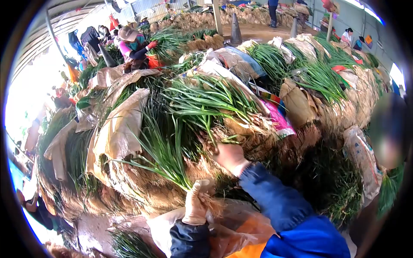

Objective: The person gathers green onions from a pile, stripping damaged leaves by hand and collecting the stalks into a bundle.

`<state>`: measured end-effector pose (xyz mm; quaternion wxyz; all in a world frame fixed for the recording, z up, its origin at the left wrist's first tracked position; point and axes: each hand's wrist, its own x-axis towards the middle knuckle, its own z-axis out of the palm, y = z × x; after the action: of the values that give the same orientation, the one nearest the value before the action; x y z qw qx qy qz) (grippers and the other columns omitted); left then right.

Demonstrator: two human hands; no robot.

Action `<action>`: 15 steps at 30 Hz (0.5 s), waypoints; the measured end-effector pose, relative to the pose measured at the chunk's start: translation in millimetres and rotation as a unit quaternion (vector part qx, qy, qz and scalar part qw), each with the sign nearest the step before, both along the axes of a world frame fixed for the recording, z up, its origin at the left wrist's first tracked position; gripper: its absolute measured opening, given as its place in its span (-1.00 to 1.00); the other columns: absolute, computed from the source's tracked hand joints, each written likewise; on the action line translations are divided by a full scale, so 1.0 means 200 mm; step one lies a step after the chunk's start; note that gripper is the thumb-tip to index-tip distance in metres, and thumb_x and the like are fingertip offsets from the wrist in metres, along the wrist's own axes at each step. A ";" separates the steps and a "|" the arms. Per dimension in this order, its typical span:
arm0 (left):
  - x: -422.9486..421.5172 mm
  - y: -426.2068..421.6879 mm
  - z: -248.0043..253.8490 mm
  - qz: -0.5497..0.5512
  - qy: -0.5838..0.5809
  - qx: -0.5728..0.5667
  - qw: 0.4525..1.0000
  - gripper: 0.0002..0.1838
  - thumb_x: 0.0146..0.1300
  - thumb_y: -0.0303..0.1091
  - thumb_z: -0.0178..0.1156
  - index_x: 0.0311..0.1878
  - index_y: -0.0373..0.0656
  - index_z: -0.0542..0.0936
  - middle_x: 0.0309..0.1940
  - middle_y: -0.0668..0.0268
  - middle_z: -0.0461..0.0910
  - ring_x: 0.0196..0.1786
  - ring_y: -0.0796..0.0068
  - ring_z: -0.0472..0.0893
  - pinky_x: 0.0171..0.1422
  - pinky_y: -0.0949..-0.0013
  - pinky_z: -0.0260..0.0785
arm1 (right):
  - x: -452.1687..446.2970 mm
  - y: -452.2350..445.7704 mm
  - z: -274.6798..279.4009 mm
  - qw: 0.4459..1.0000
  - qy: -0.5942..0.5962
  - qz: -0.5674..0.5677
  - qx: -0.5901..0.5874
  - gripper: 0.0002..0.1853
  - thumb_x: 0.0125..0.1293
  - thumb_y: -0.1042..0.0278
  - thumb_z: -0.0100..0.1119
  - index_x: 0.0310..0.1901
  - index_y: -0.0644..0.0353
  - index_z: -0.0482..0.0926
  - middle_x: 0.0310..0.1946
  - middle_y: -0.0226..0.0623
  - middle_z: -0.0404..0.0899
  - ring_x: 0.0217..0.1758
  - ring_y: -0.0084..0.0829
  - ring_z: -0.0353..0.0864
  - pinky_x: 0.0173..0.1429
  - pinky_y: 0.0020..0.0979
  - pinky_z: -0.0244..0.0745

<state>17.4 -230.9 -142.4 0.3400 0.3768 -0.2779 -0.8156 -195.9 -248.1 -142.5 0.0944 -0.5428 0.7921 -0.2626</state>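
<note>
My left hand [196, 203], in a pale glove, is closed round the base of a bunch of green stalks [165, 161]. The leaves fan up and to the left, and the roots hang out on the right of the fist. My right hand [229, 155] reaches to the root ends of the heap [245, 133] in front of me, beside a few loose stalks. Its fingers are bent and partly hidden among the roots, so what they grip is unclear. More long green leaves [211, 96] lie on top of the heap.
Sacks [122, 124] and a pink bag [278, 118] lie over the heaped bundles. A dark pile of leaves [335, 185] is at the right. A person [135, 49] handles greens at the back left. Cones [235, 30] and posts stand farther back. Clear plastic [236, 225] lies below my hands.
</note>
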 end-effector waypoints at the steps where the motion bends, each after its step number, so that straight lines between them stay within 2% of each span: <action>1: 0.01 -0.01 -0.05 -0.010 0.036 0.022 0.999 -0.73 0.31 -0.16 0.24 -0.15 -0.19 0.64 -0.13 0.25 0.69 -0.28 0.53 0.62 -0.10 0.37 0.54 | 0.03 0.11 0.07 1.000 0.019 -0.001 -0.010 -0.76 0.23 0.08 0.25 -0.36 0.08 0.59 -0.64 -0.37 0.53 -0.59 -0.40 0.56 -0.44 -0.27 0.46; 4: -0.10 0.05 0.02 -0.034 -0.003 0.037 0.999 -0.76 0.32 -0.21 0.24 -0.12 -0.19 0.64 -0.21 0.27 0.69 -0.34 0.54 0.62 -0.18 0.41 0.55 | 0.15 0.42 0.08 0.990 0.122 0.045 -0.047 -0.73 0.18 0.11 0.27 -0.21 0.08 0.52 -0.63 -0.35 0.52 -0.59 -0.37 0.55 -0.47 -0.23 0.43; 5: -0.11 0.07 0.01 -0.067 -0.036 0.039 0.996 -0.78 0.34 -0.26 0.22 -0.07 -0.18 0.64 -0.31 0.31 0.67 -0.43 0.55 0.58 -0.28 0.46 0.52 | 0.18 0.49 0.01 0.979 0.175 0.091 -0.049 -0.72 0.18 0.13 0.26 -0.18 0.08 0.50 -0.62 -0.34 0.52 -0.58 -0.38 0.55 -0.48 -0.22 0.42; 6: -0.15 0.12 -0.03 -0.026 -0.026 0.050 0.998 -0.81 0.35 -0.29 0.21 -0.09 -0.18 0.62 -0.39 0.35 0.63 -0.44 0.57 0.56 -0.36 0.50 0.49 | 0.21 0.55 -0.01 0.963 0.227 0.137 -0.050 -0.71 0.19 0.14 0.25 -0.14 0.08 0.48 -0.61 -0.33 0.51 -0.58 -0.38 0.54 -0.50 -0.21 0.40; 8: -0.16 0.18 -0.05 -0.037 -0.027 0.005 0.999 -0.81 0.31 -0.35 0.24 -0.11 -0.25 0.59 -0.52 0.31 0.56 -0.62 0.56 0.45 -0.53 0.51 0.41 | 0.21 0.62 -0.02 0.967 0.202 0.155 -0.017 -0.75 0.22 0.14 0.23 -0.16 0.09 0.54 -0.53 -0.31 0.57 -0.51 -0.39 0.60 -0.43 -0.24 0.48; 9: -0.14 0.19 -0.10 -0.030 0.024 0.026 0.999 -0.83 0.31 -0.35 0.22 -0.14 -0.25 0.58 -0.50 0.30 0.57 -0.55 0.51 0.49 -0.45 0.46 0.45 | 0.15 0.62 0.02 0.976 -0.005 0.204 -0.071 -0.75 0.26 0.12 0.20 -0.17 0.09 0.57 -0.48 -0.31 0.60 -0.47 -0.39 0.63 -0.36 -0.26 0.52; 10: -0.12 0.19 -0.14 -0.020 0.076 0.046 0.996 -0.85 0.31 -0.36 0.21 -0.17 -0.24 0.57 -0.48 0.29 0.57 -0.49 0.45 0.54 -0.37 0.41 0.49 | 0.09 0.60 0.06 0.939 -0.211 0.244 -0.123 -0.75 0.30 0.09 0.17 -0.17 0.09 0.60 -0.43 -0.32 0.63 -0.42 -0.39 0.66 -0.29 -0.27 0.56; 11: -0.10 0.21 -0.03 0.005 0.103 0.131 0.986 -0.85 0.31 -0.34 0.19 -0.18 -0.22 0.57 -0.43 0.27 0.60 -0.38 0.35 0.58 -0.22 0.29 0.53 | 0.06 0.56 0.06 0.947 -0.294 0.125 0.006 -0.66 0.36 -0.01 0.11 -0.18 0.12 0.64 -0.33 -0.35 0.66 -0.27 -0.45 0.69 -0.12 -0.40 0.57; 12: -0.06 0.22 0.01 0.012 0.134 0.164 0.977 -0.82 0.30 -0.29 0.19 -0.18 -0.20 0.56 -0.38 0.26 0.61 -0.36 0.32 0.58 -0.20 0.27 0.53 | 0.07 0.49 0.00 0.959 -0.258 0.112 -0.033 -0.59 0.40 -0.09 0.07 -0.15 0.13 0.64 -0.37 -0.38 0.64 -0.29 -0.51 0.63 -0.12 -0.50 0.51; 14: 0.01 0.24 0.02 -0.026 0.244 0.201 0.948 -0.83 0.30 -0.28 0.18 -0.18 -0.17 0.53 -0.38 0.31 0.58 -0.32 0.37 0.58 -0.20 0.28 0.53 | 0.10 0.33 -0.07 0.914 -0.334 0.226 -0.044 -0.71 0.38 0.02 0.17 -0.20 0.09 0.63 -0.38 -0.37 0.66 -0.35 -0.58 0.61 -0.23 -0.56 0.50; 15: 0.02 0.23 -0.02 -0.050 0.316 0.246 0.915 -0.85 0.31 -0.26 0.16 -0.22 -0.12 0.51 -0.40 0.38 0.51 -0.30 0.43 0.56 -0.20 0.31 0.51 | 0.15 0.32 -0.07 0.848 -0.486 0.210 -0.017 -0.71 0.38 0.06 0.20 -0.19 0.13 0.62 -0.41 -0.42 0.62 -0.38 -0.60 0.56 -0.27 -0.56 0.47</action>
<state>22.1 -185.0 -146.7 0.2655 0.1567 0.0356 -0.9506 -165.7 -183.5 -156.2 0.5111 -0.5008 0.5069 -0.4806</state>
